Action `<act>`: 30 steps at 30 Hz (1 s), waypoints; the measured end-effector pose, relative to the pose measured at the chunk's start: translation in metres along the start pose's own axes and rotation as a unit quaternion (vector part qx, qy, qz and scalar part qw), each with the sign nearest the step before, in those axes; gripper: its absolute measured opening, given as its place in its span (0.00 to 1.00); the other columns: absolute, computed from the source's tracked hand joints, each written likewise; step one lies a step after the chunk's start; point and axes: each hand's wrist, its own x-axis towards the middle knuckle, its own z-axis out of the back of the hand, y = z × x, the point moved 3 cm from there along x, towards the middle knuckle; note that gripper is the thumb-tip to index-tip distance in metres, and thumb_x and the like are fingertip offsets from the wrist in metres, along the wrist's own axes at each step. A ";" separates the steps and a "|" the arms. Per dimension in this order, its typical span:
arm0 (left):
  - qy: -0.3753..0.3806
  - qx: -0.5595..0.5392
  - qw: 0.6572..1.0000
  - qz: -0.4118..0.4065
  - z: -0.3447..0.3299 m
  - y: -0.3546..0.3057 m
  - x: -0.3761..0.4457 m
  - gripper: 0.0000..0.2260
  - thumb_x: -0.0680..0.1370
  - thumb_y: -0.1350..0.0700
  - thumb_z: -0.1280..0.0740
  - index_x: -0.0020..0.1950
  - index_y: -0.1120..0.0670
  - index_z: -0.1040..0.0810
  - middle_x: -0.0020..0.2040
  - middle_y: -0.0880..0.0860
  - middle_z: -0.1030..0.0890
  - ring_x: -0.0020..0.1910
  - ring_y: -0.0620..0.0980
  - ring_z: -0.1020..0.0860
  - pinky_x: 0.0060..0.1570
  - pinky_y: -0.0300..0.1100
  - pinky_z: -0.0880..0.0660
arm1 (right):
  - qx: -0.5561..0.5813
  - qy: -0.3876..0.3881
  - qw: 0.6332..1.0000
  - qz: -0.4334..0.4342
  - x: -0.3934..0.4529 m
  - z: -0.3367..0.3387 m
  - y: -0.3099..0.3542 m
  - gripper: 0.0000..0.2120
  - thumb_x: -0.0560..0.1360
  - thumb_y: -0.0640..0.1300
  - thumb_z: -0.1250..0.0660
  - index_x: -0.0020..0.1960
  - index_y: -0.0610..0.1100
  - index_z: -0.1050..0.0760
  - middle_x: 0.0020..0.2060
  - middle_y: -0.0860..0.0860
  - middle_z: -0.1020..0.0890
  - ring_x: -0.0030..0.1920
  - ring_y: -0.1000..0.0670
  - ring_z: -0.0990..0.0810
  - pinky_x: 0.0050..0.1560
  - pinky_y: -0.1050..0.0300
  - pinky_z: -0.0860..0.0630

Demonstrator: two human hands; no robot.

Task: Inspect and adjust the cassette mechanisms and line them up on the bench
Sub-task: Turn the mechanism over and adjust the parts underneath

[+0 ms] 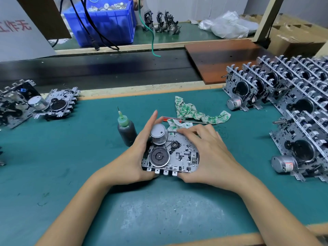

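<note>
A silver cassette mechanism [174, 154] with a round motor can, a black flywheel and a belt sits between both hands over the middle of the green bench mat [159, 210]. My left hand [136, 157] grips its left edge, fingers reaching up past the motor. My right hand [209, 153] clasps its right side, fingers laid across the top edge. Several more mechanisms stand lined up in rows at the right [284, 103]. Two lie flat at the left [56, 103].
A dark oil bottle [126, 130] with a green nozzle stands just left of my left hand. A red-handled screwdriver [177, 120] and a green-printed rag [191, 110] lie behind the hands. A black conveyor belt [106, 68], a blue crate [106, 23] and a brown board [221, 59] are beyond.
</note>
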 end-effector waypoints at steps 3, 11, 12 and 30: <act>-0.022 -0.016 1.000 -0.004 -0.001 0.001 0.000 0.54 0.68 0.66 0.27 0.76 0.39 0.63 0.77 0.36 0.53 0.76 0.39 0.48 0.72 0.35 0.44 | 0.010 -0.016 1.000 -0.015 0.001 0.002 0.000 0.44 0.58 0.60 0.27 0.71 0.51 0.36 0.57 0.57 0.32 0.59 0.56 0.40 0.64 0.58 0.39; -0.112 -0.223 0.967 0.047 0.002 0.007 0.006 0.53 0.63 0.61 0.24 0.73 0.35 0.55 0.74 0.40 0.42 0.70 0.37 0.34 0.62 0.32 0.32 | 0.282 -0.010 0.950 -0.134 0.004 0.008 -0.012 0.42 0.52 0.56 0.23 0.66 0.52 0.28 0.54 0.59 0.25 0.58 0.58 0.31 0.58 0.73 0.38; -0.126 -0.269 0.953 0.058 0.001 0.007 0.007 0.51 0.63 0.62 0.24 0.73 0.35 0.51 0.73 0.40 0.40 0.69 0.38 0.32 0.60 0.32 0.30 | 0.373 -0.008 0.915 -0.154 0.004 0.010 -0.015 0.40 0.51 0.54 0.24 0.64 0.50 0.25 0.55 0.57 0.22 0.57 0.57 0.27 0.60 0.69 0.34; 0.107 -0.688 0.716 0.047 -0.034 -0.037 0.022 0.47 0.65 0.31 0.30 0.74 0.59 0.35 0.71 0.65 0.33 0.69 0.62 0.32 0.69 0.58 0.37 | 0.725 0.296 0.618 -0.063 -0.007 -0.013 0.023 0.39 0.58 0.58 0.21 0.60 0.36 0.28 0.57 0.40 0.22 0.57 0.43 0.23 0.59 0.49 0.25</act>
